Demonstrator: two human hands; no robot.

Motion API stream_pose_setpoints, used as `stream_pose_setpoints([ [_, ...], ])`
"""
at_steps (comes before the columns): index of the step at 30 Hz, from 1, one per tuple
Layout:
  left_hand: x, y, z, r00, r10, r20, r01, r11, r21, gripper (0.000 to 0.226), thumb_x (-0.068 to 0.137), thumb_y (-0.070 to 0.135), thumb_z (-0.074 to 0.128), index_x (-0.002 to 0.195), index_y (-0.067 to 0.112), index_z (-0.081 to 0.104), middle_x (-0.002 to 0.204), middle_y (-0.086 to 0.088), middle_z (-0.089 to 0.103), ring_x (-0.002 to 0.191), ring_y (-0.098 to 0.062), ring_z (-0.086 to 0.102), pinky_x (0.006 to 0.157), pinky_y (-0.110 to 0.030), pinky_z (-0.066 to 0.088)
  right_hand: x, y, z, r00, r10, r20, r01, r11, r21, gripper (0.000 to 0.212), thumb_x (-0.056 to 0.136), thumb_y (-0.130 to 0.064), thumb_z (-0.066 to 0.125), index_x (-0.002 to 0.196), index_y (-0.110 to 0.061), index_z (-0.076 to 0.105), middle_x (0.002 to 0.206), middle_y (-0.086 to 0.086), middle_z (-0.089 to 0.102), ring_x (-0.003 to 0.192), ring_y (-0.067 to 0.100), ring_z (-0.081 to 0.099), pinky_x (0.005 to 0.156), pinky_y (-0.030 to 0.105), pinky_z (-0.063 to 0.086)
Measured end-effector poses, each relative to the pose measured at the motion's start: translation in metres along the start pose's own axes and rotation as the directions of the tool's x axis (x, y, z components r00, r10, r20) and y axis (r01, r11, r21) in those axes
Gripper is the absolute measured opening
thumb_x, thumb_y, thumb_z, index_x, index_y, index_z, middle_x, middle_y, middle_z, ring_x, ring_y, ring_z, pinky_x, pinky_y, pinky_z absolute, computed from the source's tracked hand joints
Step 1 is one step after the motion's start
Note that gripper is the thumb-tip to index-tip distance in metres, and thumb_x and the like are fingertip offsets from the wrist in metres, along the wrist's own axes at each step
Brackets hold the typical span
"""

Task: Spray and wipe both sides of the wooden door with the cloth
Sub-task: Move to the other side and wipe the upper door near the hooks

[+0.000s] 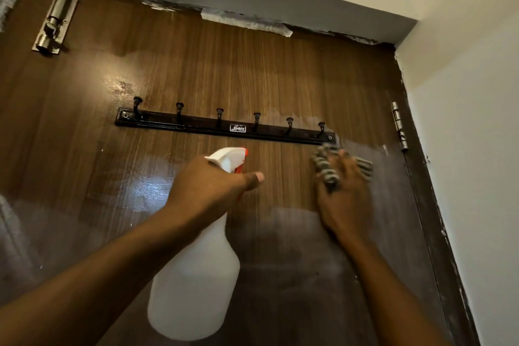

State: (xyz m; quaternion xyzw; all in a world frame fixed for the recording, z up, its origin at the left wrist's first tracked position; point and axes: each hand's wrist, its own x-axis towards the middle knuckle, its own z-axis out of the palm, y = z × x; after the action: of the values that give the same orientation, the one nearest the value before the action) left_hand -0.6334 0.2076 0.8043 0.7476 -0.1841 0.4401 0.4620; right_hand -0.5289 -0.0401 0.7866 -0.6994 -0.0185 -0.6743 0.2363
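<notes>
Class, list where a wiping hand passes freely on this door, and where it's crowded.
Free: the door between tower bolt and hook rail; also below the rail, left of the spray bottle. Crowded: the hooks, and between cloth and hinge.

We count one wooden door [252,70], and on it one black hook rail [196,125] carrying six hooks [179,108], one metal slide bolt [56,17] and one hinge [399,126]. We count one spray bottle [193,289] and one striped cloth [325,168]. Hands number two: one left hand [207,185], one right hand [345,199].
</notes>
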Motion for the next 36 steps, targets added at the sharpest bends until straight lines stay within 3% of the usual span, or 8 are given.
stream_pose_setpoints([
  [6, -0.007, 0.014, 0.025, 1.0, 0.006, 0.028, -0.007, 0.998, 0.055, 0.085, 0.066, 0.051, 0.075, 0.135, 0.016, 0.041, 0.128, -0.003, 0.052, 0.11, -0.02, 0.052, 0.088, -0.033, 0.048, 0.0, -0.003, 0.003, 0.992, 0.124, -0.001, -0.123, 0.989, -0.086, 0.07, 0.097, -0.048, 0.044, 0.156, -0.031, 0.01, 0.164, 0.0, 0.012, 0.151, 0.023, 0.007, 0.122, 0.049, 0.011],
  [12, -0.008, 0.042, 0.058, 0.985, 0.058, 0.162, -0.04, 0.992, -0.116, 0.073, 0.07, 0.045, 0.075, 0.131, 0.016, 0.049, 0.122, -0.001, 0.059, 0.103, -0.017, 0.059, 0.082, -0.028, 0.051, -0.005, -0.014, 0.007, 0.888, -0.421, 0.184, 0.435, 0.899, -0.044, 0.071, 0.09, -0.061, 0.035, 0.152, -0.036, 0.01, 0.163, -0.004, 0.015, 0.151, 0.019, 0.008, 0.121, 0.049, 0.012],
  [15, -0.01, 0.052, 0.075, 0.985, 0.088, 0.148, -0.069, 0.99, -0.125, 0.074, 0.073, 0.045, 0.072, 0.133, 0.014, 0.045, 0.121, -0.004, 0.059, 0.098, -0.015, 0.058, 0.075, -0.025, 0.048, 0.016, 0.034, -0.016, 0.955, -0.279, 0.1, 0.285, 0.957, -0.056, 0.064, 0.093, -0.06, 0.033, 0.152, -0.04, 0.017, 0.161, -0.012, 0.01, 0.148, 0.008, 0.003, 0.121, 0.04, 0.005],
  [18, -0.011, 0.058, 0.083, 0.988, 0.095, 0.125, -0.087, 0.994, -0.07, 0.074, 0.074, 0.048, 0.07, 0.134, 0.013, 0.044, 0.121, -0.005, 0.057, 0.098, -0.015, 0.054, 0.075, -0.026, 0.044, 0.047, 0.073, -0.036, 0.998, -0.04, 0.04, 0.042, 0.998, -0.042, 0.065, 0.097, -0.053, 0.039, 0.155, -0.031, 0.021, 0.163, -0.004, 0.019, 0.149, 0.019, 0.016, 0.122, 0.044, 0.013],
  [21, -0.004, 0.062, 0.085, 0.988, 0.109, 0.106, -0.104, 0.993, -0.053, 0.071, 0.074, 0.05, 0.07, 0.13, 0.012, 0.049, 0.111, -0.005, 0.062, 0.097, -0.018, 0.06, 0.074, -0.028, 0.048, 0.069, 0.067, -0.035, 0.984, -0.15, 0.1, 0.157, 0.985, -0.071, 0.065, 0.097, -0.05, 0.044, 0.155, -0.032, 0.021, 0.163, -0.001, 0.019, 0.15, 0.021, 0.014, 0.122, 0.049, 0.013],
  [26, -0.002, 0.065, 0.09, 0.989, 0.112, 0.096, -0.107, 0.993, -0.053, 0.064, 0.073, 0.05, 0.07, 0.121, 0.011, 0.055, 0.099, -0.005, 0.065, 0.089, -0.017, 0.062, 0.068, -0.026, 0.049, 0.067, 0.072, -0.038, 0.865, -0.43, 0.258, 0.475, 0.868, -0.146, 0.07, 0.092, -0.067, 0.016, 0.154, -0.036, 0.021, 0.163, -0.008, 0.009, 0.151, 0.013, 0.002, 0.123, 0.04, -0.001],
  [31, -0.005, 0.061, 0.098, 0.988, 0.117, 0.103, -0.109, 0.991, -0.078, 0.07, 0.075, 0.048, 0.07, 0.131, 0.013, 0.047, 0.115, -0.003, 0.06, 0.093, -0.011, 0.056, 0.071, -0.024, 0.047, 0.039, 0.063, -0.022, 0.915, -0.342, 0.215, 0.385, 0.9, -0.203, 0.067, 0.091, -0.068, 0.01, 0.152, -0.039, 0.006, 0.163, -0.008, 0.003, 0.152, 0.017, 0.002, 0.123, 0.045, 0.004],
  [36, 0.0, 0.061, 0.101, 0.987, 0.116, 0.111, -0.101, 0.986, -0.133, 0.067, 0.075, 0.043, 0.07, 0.131, 0.014, 0.048, 0.112, 0.0, 0.058, 0.082, -0.004, 0.053, 0.06, -0.014, 0.039, 0.028, 0.019, -0.009, 0.981, -0.113, 0.159, 0.136, 0.98, -0.147, 0.068, 0.098, -0.061, 0.033, 0.154, -0.039, 0.001, 0.165, -0.002, 0.0, 0.151, 0.026, -0.005, 0.121, 0.052, 0.001],
])
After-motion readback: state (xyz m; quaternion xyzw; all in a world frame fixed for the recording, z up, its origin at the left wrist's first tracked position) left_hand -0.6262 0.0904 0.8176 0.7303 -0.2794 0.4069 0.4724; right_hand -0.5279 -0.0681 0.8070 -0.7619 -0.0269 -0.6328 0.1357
